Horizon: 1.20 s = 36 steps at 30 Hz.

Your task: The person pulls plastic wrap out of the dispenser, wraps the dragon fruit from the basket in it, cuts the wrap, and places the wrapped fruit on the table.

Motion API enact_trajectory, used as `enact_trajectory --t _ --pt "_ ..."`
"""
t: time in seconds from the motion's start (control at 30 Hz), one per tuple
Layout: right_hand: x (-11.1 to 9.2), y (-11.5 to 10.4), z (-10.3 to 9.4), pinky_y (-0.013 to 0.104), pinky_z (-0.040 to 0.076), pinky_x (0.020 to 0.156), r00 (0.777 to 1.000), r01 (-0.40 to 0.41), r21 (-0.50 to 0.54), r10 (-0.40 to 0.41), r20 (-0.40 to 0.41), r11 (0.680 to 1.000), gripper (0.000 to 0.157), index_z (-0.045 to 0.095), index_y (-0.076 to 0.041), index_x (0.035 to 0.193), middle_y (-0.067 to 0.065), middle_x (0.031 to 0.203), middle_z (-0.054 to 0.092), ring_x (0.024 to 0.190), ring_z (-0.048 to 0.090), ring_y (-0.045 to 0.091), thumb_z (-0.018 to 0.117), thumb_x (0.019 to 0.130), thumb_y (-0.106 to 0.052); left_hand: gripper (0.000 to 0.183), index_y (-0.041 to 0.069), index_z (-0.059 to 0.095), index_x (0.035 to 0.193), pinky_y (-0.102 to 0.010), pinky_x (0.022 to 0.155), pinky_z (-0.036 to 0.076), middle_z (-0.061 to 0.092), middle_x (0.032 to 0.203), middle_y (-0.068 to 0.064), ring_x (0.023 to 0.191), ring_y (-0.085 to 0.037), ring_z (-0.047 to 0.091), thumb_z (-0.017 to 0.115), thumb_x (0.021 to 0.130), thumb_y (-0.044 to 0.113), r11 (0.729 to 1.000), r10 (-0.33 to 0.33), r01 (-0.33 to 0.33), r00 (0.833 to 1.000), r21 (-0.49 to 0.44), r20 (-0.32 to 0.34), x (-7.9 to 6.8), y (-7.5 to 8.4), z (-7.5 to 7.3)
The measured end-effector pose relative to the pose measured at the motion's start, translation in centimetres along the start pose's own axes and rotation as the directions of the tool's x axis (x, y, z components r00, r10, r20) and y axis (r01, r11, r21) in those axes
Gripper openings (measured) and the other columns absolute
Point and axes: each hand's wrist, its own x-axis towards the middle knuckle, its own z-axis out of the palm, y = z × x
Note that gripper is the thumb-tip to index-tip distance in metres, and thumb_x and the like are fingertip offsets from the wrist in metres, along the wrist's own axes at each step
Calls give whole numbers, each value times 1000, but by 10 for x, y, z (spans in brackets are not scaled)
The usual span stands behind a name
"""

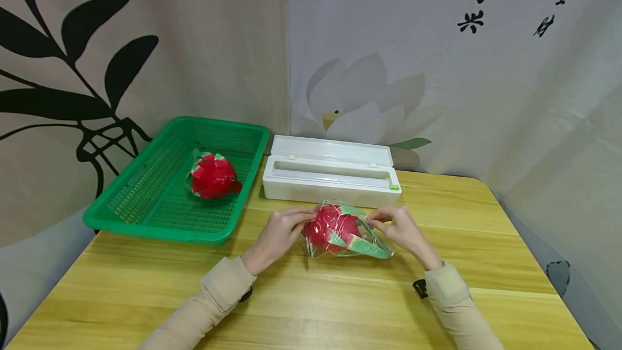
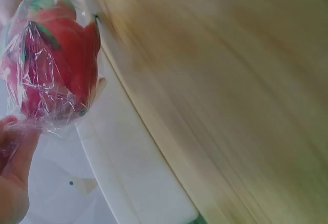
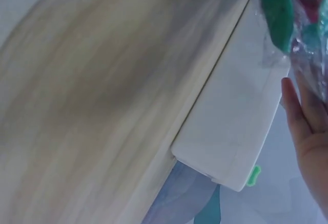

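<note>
A red dragon fruit (image 1: 335, 228) with green-tipped scales is wrapped in clear cling film (image 1: 374, 244) and held just above the wooden table, in front of the white box. My left hand (image 1: 278, 234) pinches the film at the fruit's left end; the left wrist view shows gathered film between thumb and fingers (image 2: 23, 149) below the fruit (image 2: 72, 65). At the other end, my right hand (image 1: 400, 230) pinches the film beside the long green scales. Only those scales (image 3: 277, 14) and part of the red fruit show in the right wrist view, by the fingers (image 3: 294, 106).
Behind the hands stands a white cling film box (image 1: 330, 194), its lid (image 1: 332, 150) raised, with a film roll inside and a green slider (image 1: 394, 187) at the right. A green basket (image 1: 155, 234) at the left holds another dragon fruit (image 1: 214, 177). A printed curtain (image 1: 233, 42) hangs behind.
</note>
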Motion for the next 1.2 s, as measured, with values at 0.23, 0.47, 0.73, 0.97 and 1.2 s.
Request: enact_trajectory --t 0.23,0.47,0.73,0.97,1.2 --pt "-3 1 -5 33 58 80 993 -42 -17 44 113 999 17 73 -1 103 15 98 74 91 71 25 62 89 -3 43 -3 64 117 -35 88 55 65 122 -17 111 -30 64 74 82 21 999 34 -37 991 22 130 -4 -4 -2" --pt "-6 -3 -16 43 51 95 936 -108 28 92 341 994 58 56 2 129 20 128 60 117 59 33 73 83 -28 91 -7 53 129 -33 90 53 52 137 -23 120 -35 57 88 56 34 997 61 -73 956 33 288 -11 -9 -7" --pt "-8 -7 -20 52 44 101 911 -97 -2 90 403 995 75 47 -2 138 19 136 54 125 53 35 79 76 -30 62 -5 55 128 -24 80 55 53 136 -21 115 -31 61 78 71 -2 993 83 -105 948 54 307 -10 -10 -11" --pt "-9 -11 -17 45 51 94 934 20 -90 13 356 996 63 54 0 132 18 129 60 118 59 29 74 82 -31 45 -4 62 120 -20 75 56 61 125 -21 106 -29 66 72 77 -6 986 132 -153 961 67 244 -10 -9 -12" --pt "-11 -11 -12 24 56 74 949 223 -140 -182 257 965 47 63 7 118 21 114 67 98 68 21 76 78 -12 35 -3 64 116 -20 72 56 62 122 -21 103 -30 66 69 81 -5 982 153 -174 961 74 231 -10 -9 -10"
